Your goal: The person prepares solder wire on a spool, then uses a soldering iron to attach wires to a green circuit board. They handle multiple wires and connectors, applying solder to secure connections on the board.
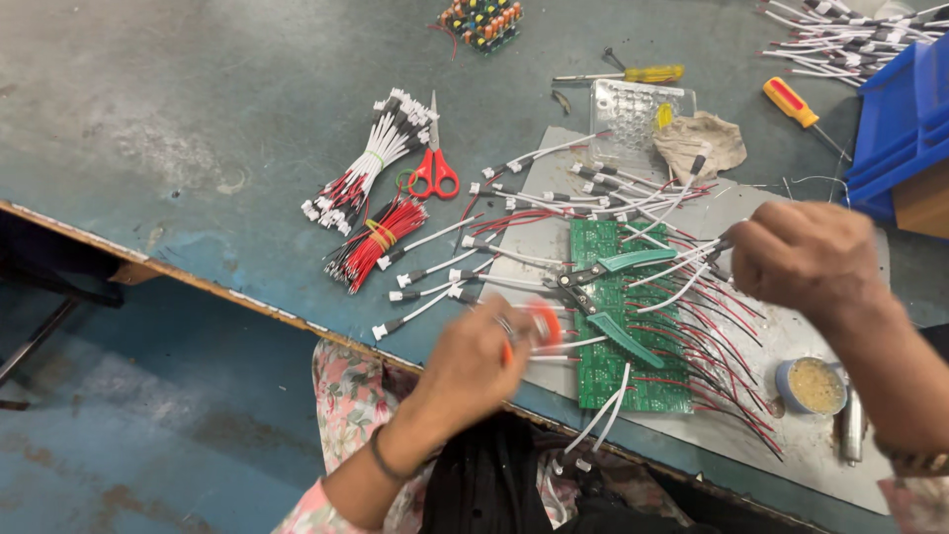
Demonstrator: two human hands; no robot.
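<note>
Green circuit board [633,336] sits centre tabletop [198,119], teal-handled cutters [608,287] across it. My left fingers [494,341] clenched on blurred orange tool [539,326]; right fingers [741,252] pinch white wires [682,267]. Tin of flux [813,386] at 4 o'clock, blue bin [905,129] at 2.

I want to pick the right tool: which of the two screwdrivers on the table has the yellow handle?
The yellow screwdriver lies at the top centre, pointing left, above the clear plastic tray. The other screwdriver, further right near the blue bin, has an orange and red handle.
</note>
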